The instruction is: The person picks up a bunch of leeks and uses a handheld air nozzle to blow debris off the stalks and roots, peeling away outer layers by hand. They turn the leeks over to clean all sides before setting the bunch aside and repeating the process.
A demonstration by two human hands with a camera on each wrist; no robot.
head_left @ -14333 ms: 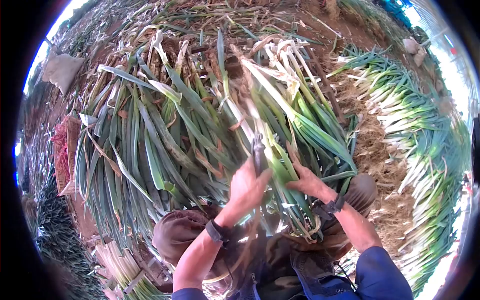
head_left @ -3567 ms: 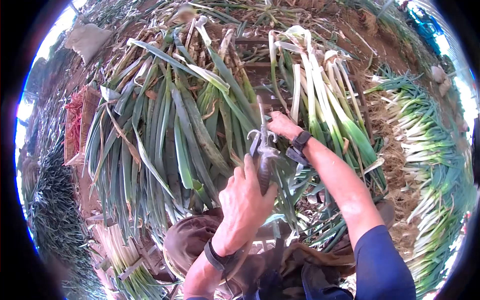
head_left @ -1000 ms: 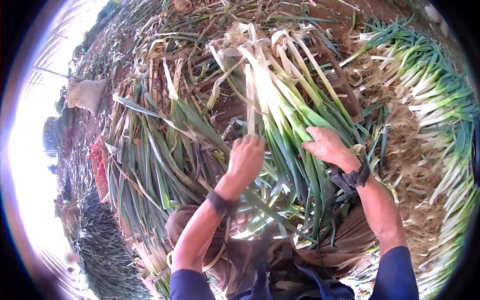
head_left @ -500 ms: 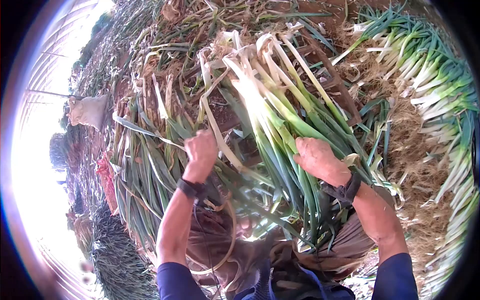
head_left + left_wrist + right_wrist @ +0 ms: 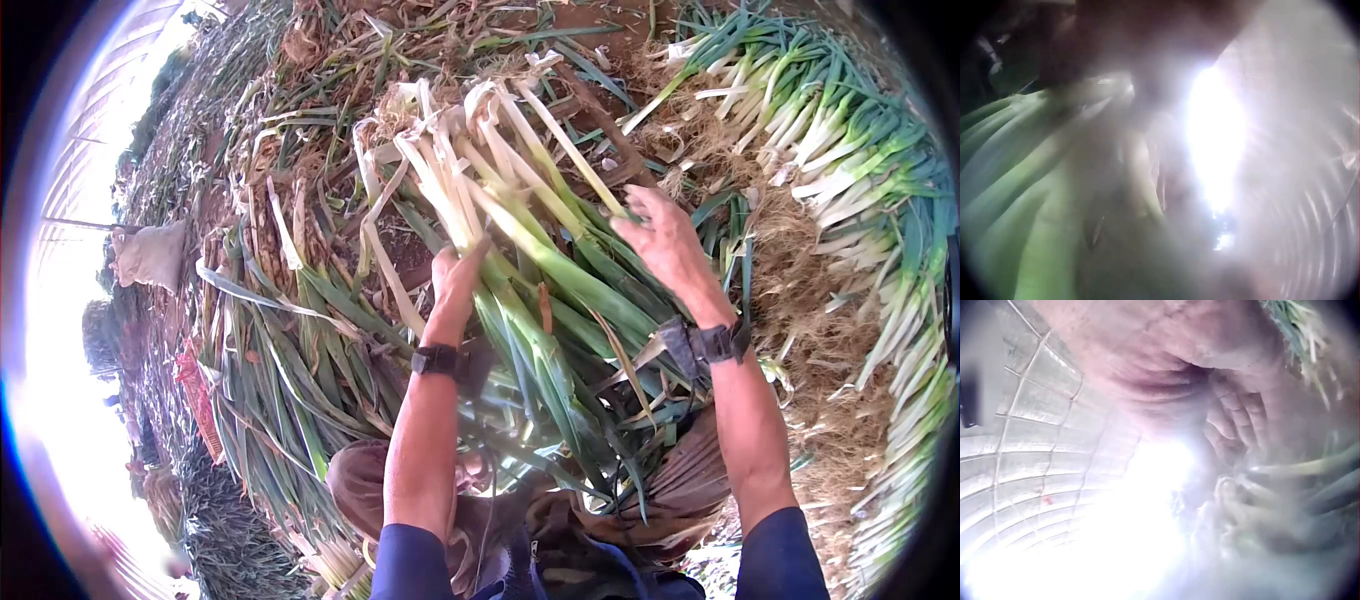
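A bunch of long green onions (image 5: 530, 245) lies across the middle in the head view, white ends pointing away and green leaves reaching towards the lap. My left hand (image 5: 456, 285) touches the left side of the bunch, its fingers extended along the pale stems. Beyond the right edge of the bunch, my right hand (image 5: 665, 245) has its fingers spread beside an outer stalk. The left wrist view is hazy, with green onion stems (image 5: 1041, 212) below the dark hand. In the right wrist view the palm (image 5: 1197, 369) and loosely bent fingers face blurred stalks.
Untrimmed green onions (image 5: 290, 350) with dry leaves are heaped on the left. Cleaned green onions (image 5: 840, 190) form a long row on the right, beside a mat of fibrous roots (image 5: 800, 250). A dark bar (image 5: 610, 130) shows behind the bunch; a pale sack (image 5: 150, 255) lies far left.
The left hand has come from the left pile onto the bunch's left side. The right hand has moved off the leaves, outward and away. A metal-nozzled tool was in the left hand seconds ago.
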